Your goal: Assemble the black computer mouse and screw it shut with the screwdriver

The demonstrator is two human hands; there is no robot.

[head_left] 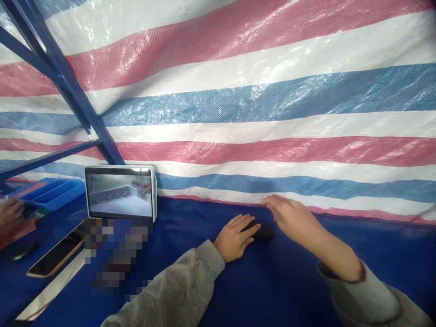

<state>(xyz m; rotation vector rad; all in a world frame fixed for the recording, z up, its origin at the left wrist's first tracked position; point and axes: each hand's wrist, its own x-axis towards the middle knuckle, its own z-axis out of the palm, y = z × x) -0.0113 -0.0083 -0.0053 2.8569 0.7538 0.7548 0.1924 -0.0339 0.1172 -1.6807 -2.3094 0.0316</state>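
Note:
My left hand [235, 238] lies on the blue table surface, its fingers reaching over the near end of a black computer mouse [265, 230] and holding it. Beyond the mouse, to its right, my right hand [289, 215] is raised a little with thumb and fingers pinched together. Whatever is between those fingertips is hidden or too small to make out; a tiny reddish spot shows just below them. Grey sleeves cover both forearms.
A tablet [119, 193] in a pale case stands at the left, showing a video. Near it lie a phone [61, 250] and a pixelated patch. Another person's hand [12, 215] is beside a blue compartment tray [51, 193]. Striped sheeting [272, 150] and blue metal bars [75, 104] stand behind.

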